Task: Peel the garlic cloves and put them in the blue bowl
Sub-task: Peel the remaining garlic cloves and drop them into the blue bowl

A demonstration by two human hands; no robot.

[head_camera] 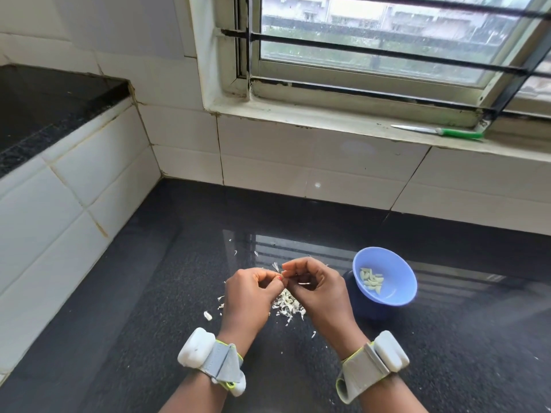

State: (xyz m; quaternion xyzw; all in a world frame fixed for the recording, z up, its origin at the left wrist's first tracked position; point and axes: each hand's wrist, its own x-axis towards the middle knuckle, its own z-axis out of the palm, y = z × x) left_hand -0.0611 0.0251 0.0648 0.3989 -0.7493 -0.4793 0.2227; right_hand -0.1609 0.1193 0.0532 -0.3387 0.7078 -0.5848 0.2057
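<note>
Peeling is mid-swing here, low in the middle of the frame. Both hands are bunched together over the dark counter (149, 293): the left hand (253, 289) and right hand (313, 286) have fingertips curled in and pinching what looks like a single garlic clove (285, 274) between them, with a flake of skin (275, 266) sticking up just above the fingers. The clove itself is mostly hidden, so I can't tell how much skin is left on it.

My guess for the next bit: strip the last of the skin, then carry the clove a short way right and drop it in.

The blue bowl (396, 295) sits just right of the hands, tipped toward the camera, holding a small cluster of peeled cloves (371, 280). A pile of peelings (286, 304) lies under the hands, and one unpeeled clove (207, 315) waits at lower left of them.
</note>
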